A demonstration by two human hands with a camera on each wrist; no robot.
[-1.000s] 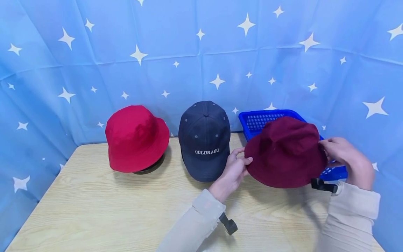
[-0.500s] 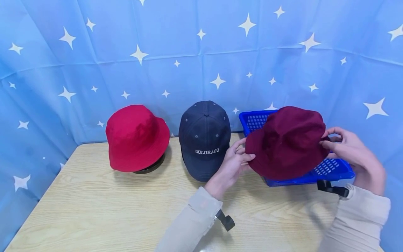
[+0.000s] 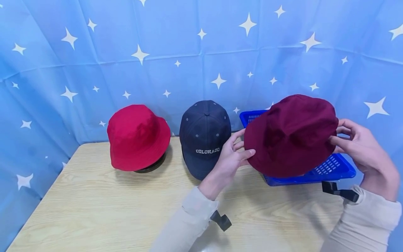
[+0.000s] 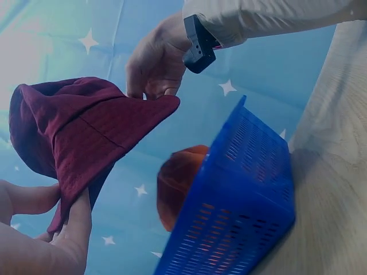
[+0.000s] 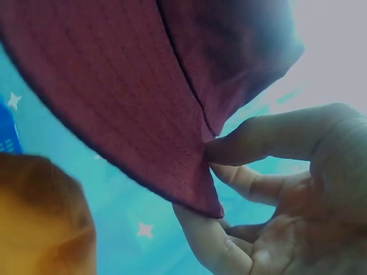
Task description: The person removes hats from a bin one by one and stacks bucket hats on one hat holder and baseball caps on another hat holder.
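Observation:
A maroon bucket hat (image 3: 292, 136) is held in the air above the blue basket (image 3: 315, 178), its crown upward. My left hand (image 3: 228, 159) pinches the left side of the brim between thumb and fingers. At the opposite side, my right hand (image 3: 366, 150) pinches the brim, thumb on the upper face, as the right wrist view shows. In the left wrist view the hat (image 4: 92, 126) hangs apart from the basket (image 4: 229, 212). An orange-brown item (image 4: 179, 186) pokes out of that basket; the hat hides it in the head view.
A navy cap (image 3: 205, 140) lettered COLORADO stands just left of the left hand. Further left, a red bucket hat (image 3: 135, 138) sits tilted on a dark round base (image 3: 151, 167). All stand on a wooden table (image 3: 104, 210) before a starry blue curtain (image 3: 170, 31).
Both hands have raised the maroon hat, and its right side has moved up and to the right. More of the basket's front shows now. The cap and red hat stay put.

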